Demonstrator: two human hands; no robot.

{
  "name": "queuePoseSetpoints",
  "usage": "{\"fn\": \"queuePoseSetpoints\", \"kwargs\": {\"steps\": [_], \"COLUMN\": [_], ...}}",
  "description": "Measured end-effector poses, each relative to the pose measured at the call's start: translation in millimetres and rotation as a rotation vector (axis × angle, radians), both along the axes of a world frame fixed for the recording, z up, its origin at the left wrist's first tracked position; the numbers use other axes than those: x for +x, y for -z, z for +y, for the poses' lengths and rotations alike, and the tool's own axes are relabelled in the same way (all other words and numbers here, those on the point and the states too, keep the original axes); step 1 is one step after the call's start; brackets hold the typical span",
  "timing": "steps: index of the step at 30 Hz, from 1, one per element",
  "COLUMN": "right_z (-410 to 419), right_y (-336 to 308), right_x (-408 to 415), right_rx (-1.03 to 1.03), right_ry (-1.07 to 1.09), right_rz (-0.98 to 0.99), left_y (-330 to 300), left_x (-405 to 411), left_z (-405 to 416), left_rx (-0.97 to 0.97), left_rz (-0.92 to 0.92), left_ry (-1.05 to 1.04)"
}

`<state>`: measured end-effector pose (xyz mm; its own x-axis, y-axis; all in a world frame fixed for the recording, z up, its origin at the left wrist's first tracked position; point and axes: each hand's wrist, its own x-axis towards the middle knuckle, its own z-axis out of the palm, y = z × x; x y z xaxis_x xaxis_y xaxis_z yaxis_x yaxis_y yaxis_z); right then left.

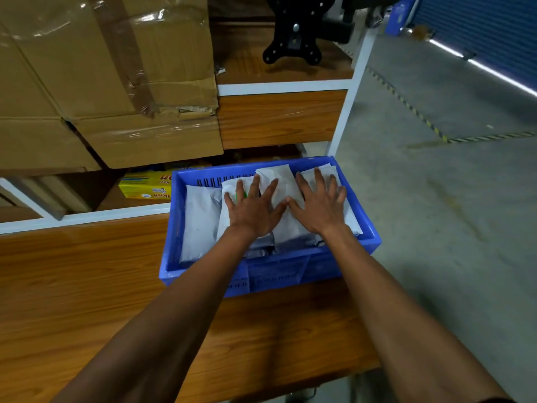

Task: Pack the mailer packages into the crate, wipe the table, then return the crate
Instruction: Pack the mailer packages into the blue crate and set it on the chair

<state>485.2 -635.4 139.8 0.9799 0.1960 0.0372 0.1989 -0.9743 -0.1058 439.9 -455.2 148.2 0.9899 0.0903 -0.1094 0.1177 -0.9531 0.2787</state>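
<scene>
Mailer packages (200, 219) lie packed in the blue crate (369, 228) at the wooden table's (72, 286) far edge, left hand (254, 209) and right hand (321, 207) pressing them flat with spread fingers; they look soft, light, slippery; lift crate by rim.

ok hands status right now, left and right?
Left hand: open, fingers spread, pressing flat on the white plastic mailer packages in the blue plastic crate.
Right hand: open, fingers spread, pressing flat on the same packages, gripping nothing.
</scene>
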Motion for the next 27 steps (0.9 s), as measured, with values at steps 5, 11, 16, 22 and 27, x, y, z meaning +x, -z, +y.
{"fn": "queuePoseSetpoints", "kwargs": {"steps": [5, 11, 16, 22, 27], "right_z": [-27.1, -32.4, -32.1, -31.0, -30.8], "right_y": [20.0, 39.9, 50.0, 54.3, 42.5], "right_x": [25.9, 41.3, 53.9, 58.1, 50.3], "right_rx": [0.052, 0.088, 0.076, 0.109, 0.141], "right_ry": [-0.062, -0.164, -0.207, -0.22, -0.228], "right_rz": [0.188, 0.29, 0.318, 0.355, 0.268], "left_y": [19.8, 36.9, 38.5, 38.1, 24.1], "left_x": [10.4, 11.2, 16.9, 17.5, 13.5], "left_z": [-4.7, -8.2, -8.3, -10.4, -13.3], "left_rx": [0.018, 0.062, 0.081, 0.115, 0.08], "left_rz": [0.101, 0.118, 0.149, 0.19, 0.151], "left_ry": [0.0, -0.045, -0.039, -0.024, -0.009]}}
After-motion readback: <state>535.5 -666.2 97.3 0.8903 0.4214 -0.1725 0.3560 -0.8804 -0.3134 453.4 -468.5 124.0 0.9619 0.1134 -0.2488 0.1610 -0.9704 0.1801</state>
